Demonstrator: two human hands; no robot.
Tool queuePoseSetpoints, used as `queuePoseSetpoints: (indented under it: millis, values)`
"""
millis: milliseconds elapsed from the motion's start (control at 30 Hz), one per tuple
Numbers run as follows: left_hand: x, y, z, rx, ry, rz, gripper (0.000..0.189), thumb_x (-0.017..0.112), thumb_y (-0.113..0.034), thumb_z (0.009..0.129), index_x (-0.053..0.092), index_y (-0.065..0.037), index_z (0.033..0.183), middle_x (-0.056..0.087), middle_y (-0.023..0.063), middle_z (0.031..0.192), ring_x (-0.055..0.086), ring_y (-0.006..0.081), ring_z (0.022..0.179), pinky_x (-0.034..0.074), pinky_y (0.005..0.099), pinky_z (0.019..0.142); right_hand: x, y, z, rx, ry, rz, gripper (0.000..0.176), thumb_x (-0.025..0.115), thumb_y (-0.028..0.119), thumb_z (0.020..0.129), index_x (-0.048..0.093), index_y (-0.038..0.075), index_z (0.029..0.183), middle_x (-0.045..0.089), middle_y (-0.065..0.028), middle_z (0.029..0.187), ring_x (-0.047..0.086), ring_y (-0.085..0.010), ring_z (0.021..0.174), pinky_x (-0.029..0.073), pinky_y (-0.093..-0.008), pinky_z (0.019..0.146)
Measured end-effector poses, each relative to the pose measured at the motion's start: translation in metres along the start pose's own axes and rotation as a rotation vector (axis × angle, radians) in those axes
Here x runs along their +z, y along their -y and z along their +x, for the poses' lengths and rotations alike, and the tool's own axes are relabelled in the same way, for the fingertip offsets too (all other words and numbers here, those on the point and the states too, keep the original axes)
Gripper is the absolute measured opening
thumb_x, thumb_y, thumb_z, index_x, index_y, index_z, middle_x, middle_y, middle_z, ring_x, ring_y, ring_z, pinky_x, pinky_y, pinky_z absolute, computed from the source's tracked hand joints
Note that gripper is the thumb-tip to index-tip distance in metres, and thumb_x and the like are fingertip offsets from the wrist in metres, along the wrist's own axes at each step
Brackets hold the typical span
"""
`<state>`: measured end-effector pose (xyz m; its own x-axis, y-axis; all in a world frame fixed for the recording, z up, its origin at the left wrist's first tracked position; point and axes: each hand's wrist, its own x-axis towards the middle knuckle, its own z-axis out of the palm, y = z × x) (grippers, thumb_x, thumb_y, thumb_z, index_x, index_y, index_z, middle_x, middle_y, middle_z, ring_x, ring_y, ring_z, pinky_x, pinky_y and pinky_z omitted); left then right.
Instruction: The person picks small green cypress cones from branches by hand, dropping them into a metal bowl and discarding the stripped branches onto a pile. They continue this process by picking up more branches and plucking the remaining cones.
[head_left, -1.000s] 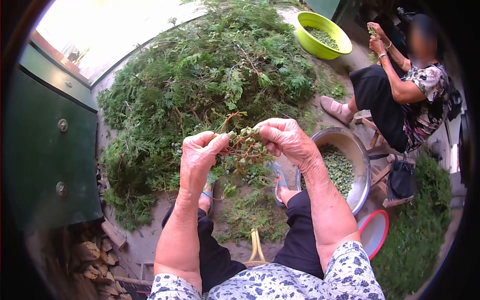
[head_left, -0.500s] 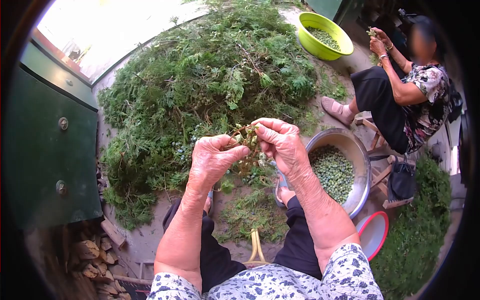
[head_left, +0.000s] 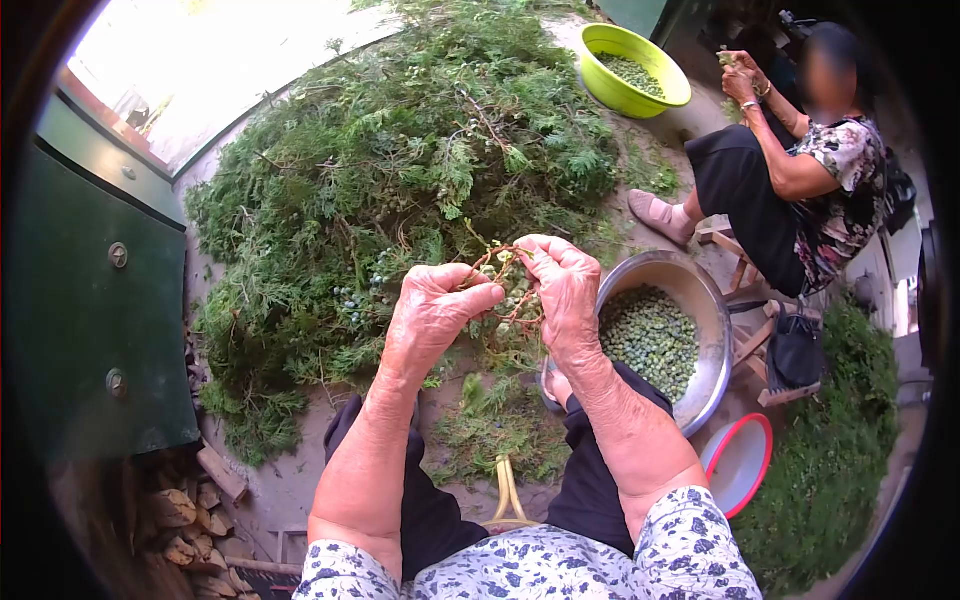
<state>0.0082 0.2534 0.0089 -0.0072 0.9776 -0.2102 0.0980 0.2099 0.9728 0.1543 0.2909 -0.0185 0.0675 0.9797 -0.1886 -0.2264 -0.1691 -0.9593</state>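
Note:
My left hand [head_left: 440,312] pinches a thin brown twig [head_left: 518,306] with a few green cones on it, held up in front of me. My right hand [head_left: 565,300] has its fingers closed at the twig's upper right part; whether a cone sits in the fingertips is hidden. Below and right of my right hand stands a metal basin [head_left: 712,330] that holds many green cones [head_left: 650,340]. Beyond both hands lies a big heap of green conifer branches [head_left: 400,170], with bluish cones [head_left: 352,305] on its near side.
A yellow-green basin [head_left: 675,88] with cones stands at the back. At right a seated person [head_left: 790,180] handles a sprig. A red-rimmed white basin [head_left: 742,470] and greenery [head_left: 830,480] lie front right. Green doors [head_left: 110,290] and firewood [head_left: 180,520] are at left.
The twig between my hands shows more bare stem, and its lower leafy part is less dense. My right knee has shifted toward the metal basin. The view has moved slightly.

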Motion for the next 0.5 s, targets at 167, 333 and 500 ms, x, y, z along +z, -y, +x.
queuePoseSetpoints:
  millis: [167, 333, 500]
  values:
    - [0.006, 0.0, -0.018, 0.027, 0.067, -0.102, 0.013, 0.071, -0.014, 0.076, 0.068, -0.001, 0.079, 0.062, -0.0007, 0.066, 0.055, 0.0061, 0.062, 0.044, 0.0226, 0.061, -0.057, 0.024, 0.022, -0.029, -0.131, 0.04, 0.015, 0.065, 0.009, 0.083, 0.065, 0.0, 0.095, 0.064, -0.0022, 0.075, 0.053, -0.0046, 0.055, 0.041, -0.0196, 0.045]
    - [0.008, -0.005, -0.028, 0.102, 0.017, -0.187, 0.016, 0.07, -0.014, 0.079, 0.066, 0.0, 0.087, 0.062, 0.0002, 0.071, 0.055, 0.0067, 0.066, 0.044, 0.0214, 0.062, -0.121, 0.049, 0.002, -0.165, -0.188, -0.181, 0.023, 0.063, 0.01, 0.084, 0.062, 0.0, 0.104, 0.062, -0.002, 0.08, 0.054, -0.0048, 0.058, 0.04, -0.0159, 0.046]
    - [0.024, -0.009, -0.047, 0.177, 0.015, -0.285, 0.015, 0.068, -0.012, 0.081, 0.065, 0.0, 0.089, 0.062, -0.001, 0.075, 0.055, 0.0049, 0.068, 0.045, 0.0202, 0.064, -0.258, 0.016, -0.015, -0.473, -0.276, -0.813, 0.035, 0.061, 0.004, 0.074, 0.061, -0.002, 0.108, 0.063, -0.014, 0.097, 0.061, -0.0195, 0.081, 0.05, -0.0291, 0.073]
